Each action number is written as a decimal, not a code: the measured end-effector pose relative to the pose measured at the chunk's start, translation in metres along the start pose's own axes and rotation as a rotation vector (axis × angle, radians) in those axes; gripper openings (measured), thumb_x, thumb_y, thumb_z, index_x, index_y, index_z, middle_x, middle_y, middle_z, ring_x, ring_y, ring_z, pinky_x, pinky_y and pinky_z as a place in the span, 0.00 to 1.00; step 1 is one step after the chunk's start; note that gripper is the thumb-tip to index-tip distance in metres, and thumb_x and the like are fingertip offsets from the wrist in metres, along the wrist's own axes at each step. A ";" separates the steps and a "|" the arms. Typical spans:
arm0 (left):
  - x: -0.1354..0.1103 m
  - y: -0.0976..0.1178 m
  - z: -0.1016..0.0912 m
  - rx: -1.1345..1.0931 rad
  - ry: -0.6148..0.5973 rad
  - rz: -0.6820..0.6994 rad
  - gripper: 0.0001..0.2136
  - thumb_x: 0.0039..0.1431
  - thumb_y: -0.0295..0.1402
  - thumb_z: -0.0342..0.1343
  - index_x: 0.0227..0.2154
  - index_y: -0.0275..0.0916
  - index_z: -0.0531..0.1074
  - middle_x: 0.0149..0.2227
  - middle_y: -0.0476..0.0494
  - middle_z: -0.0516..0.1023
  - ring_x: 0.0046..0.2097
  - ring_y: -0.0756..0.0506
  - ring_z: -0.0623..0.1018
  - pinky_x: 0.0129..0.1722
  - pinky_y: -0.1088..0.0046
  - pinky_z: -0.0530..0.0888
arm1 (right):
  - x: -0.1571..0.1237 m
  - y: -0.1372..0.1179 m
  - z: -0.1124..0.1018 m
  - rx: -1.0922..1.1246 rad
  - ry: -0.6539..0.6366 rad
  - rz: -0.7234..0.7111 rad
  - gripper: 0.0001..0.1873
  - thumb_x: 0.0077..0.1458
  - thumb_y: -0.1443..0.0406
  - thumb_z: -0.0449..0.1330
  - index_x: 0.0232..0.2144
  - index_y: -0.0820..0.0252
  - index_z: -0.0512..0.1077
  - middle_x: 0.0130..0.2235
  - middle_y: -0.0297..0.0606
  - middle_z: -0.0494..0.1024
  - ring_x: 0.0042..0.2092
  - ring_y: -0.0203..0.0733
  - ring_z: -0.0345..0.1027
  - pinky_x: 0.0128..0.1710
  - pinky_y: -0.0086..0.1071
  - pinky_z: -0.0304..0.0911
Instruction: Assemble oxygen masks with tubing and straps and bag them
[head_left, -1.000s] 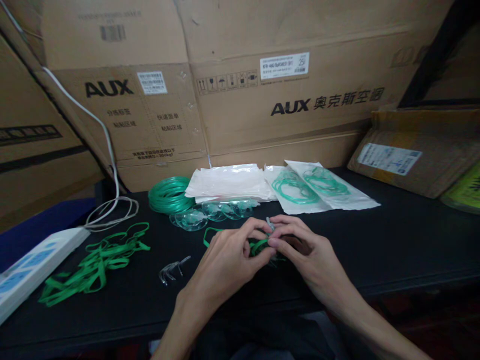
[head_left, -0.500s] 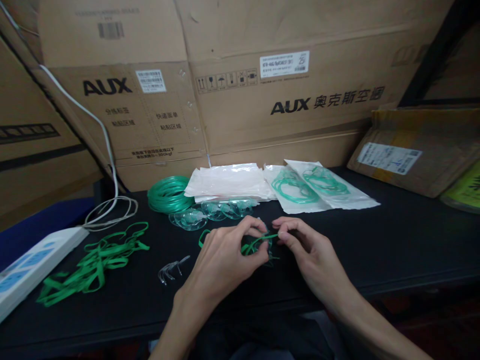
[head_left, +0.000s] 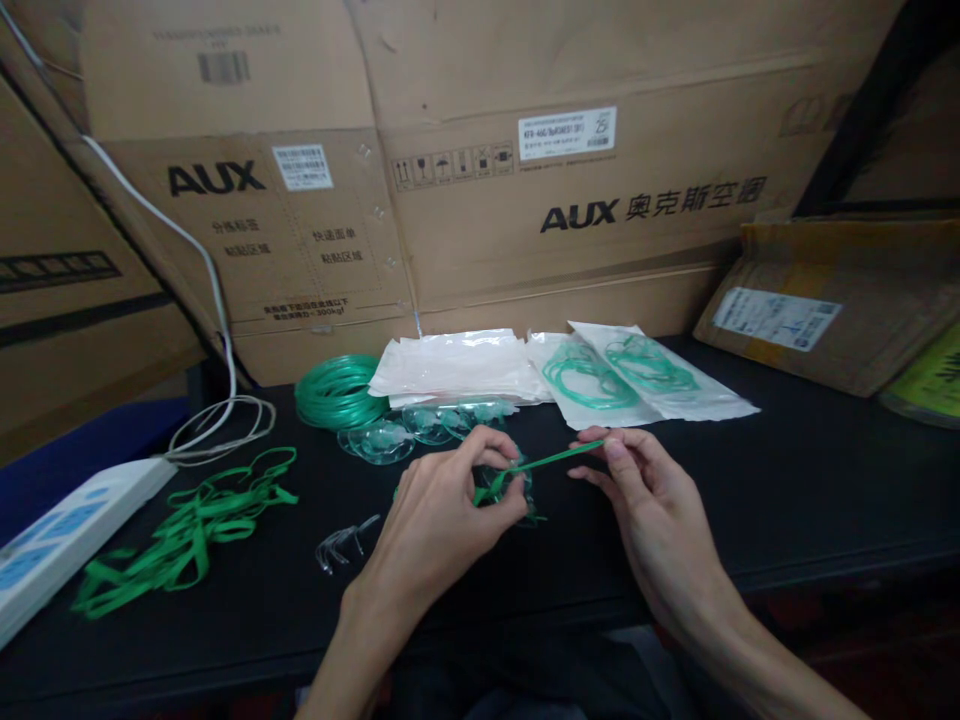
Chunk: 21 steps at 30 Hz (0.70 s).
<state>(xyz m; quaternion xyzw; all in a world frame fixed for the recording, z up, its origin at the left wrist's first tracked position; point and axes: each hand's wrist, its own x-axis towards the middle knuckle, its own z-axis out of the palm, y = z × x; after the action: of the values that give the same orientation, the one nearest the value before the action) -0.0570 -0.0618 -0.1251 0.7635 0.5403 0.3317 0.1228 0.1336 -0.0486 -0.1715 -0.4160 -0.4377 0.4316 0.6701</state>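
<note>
My left hand (head_left: 450, 500) is closed around a clear plastic mask (head_left: 527, 485), most of which the fingers hide. From the mask a green elastic strap (head_left: 559, 458) runs taut, up and to the right. Its far end is pinched between the thumb and index finger of my right hand (head_left: 649, 490). More of the strap lies bunched by the left fingers. Just beyond my left hand, several clear masks (head_left: 379, 440) lie in a row. Several small clear bent plastic pieces (head_left: 343, 545) rest to the left of my left wrist.
Green straps (head_left: 180, 540) lie heaped at left beside a white power strip (head_left: 82, 530) and its cord. A coil of green tubing (head_left: 341, 390), white pouches (head_left: 461, 368) and two pouches with green tubing (head_left: 589, 385) stand against large cardboard boxes (head_left: 480, 230). A taped parcel (head_left: 795, 300) is at right.
My right hand has moved right and slightly up, drawing the green strap out into a longer, straight line. My left hand stays nearly in place with the mask.
</note>
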 end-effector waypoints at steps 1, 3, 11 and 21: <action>0.000 0.000 0.000 -0.007 -0.004 0.001 0.09 0.57 0.33 0.60 0.41 0.48 0.71 0.32 0.60 0.82 0.23 0.52 0.70 0.26 0.76 0.63 | 0.000 0.000 0.000 0.002 0.004 -0.003 0.13 0.59 0.52 0.65 0.35 0.55 0.74 0.42 0.36 0.76 0.44 0.43 0.71 0.42 0.36 0.72; 0.000 0.000 0.001 -0.015 -0.008 -0.002 0.09 0.57 0.32 0.60 0.41 0.48 0.71 0.32 0.60 0.82 0.23 0.52 0.69 0.25 0.76 0.62 | 0.000 0.000 0.000 -0.001 0.016 -0.010 0.13 0.60 0.52 0.64 0.35 0.55 0.74 0.43 0.36 0.76 0.44 0.42 0.71 0.43 0.36 0.71; 0.002 0.001 -0.004 -0.091 0.020 -0.048 0.08 0.55 0.28 0.59 0.38 0.45 0.73 0.30 0.60 0.80 0.20 0.55 0.65 0.24 0.78 0.63 | -0.004 -0.009 0.003 -0.027 -0.208 -0.002 0.13 0.63 0.52 0.61 0.37 0.54 0.76 0.48 0.38 0.79 0.47 0.43 0.72 0.46 0.36 0.68; 0.003 0.005 -0.010 -0.295 0.004 0.077 0.08 0.62 0.25 0.54 0.34 0.42 0.77 0.33 0.54 0.81 0.31 0.53 0.76 0.32 0.81 0.70 | -0.005 -0.018 0.010 -0.087 -0.358 0.109 0.20 0.54 0.52 0.69 0.46 0.55 0.78 0.46 0.41 0.84 0.51 0.51 0.77 0.54 0.44 0.71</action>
<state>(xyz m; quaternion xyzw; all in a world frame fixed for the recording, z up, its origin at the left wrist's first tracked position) -0.0589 -0.0632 -0.1140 0.7567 0.4562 0.4134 0.2200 0.1265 -0.0561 -0.1530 -0.3843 -0.5452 0.5150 0.5384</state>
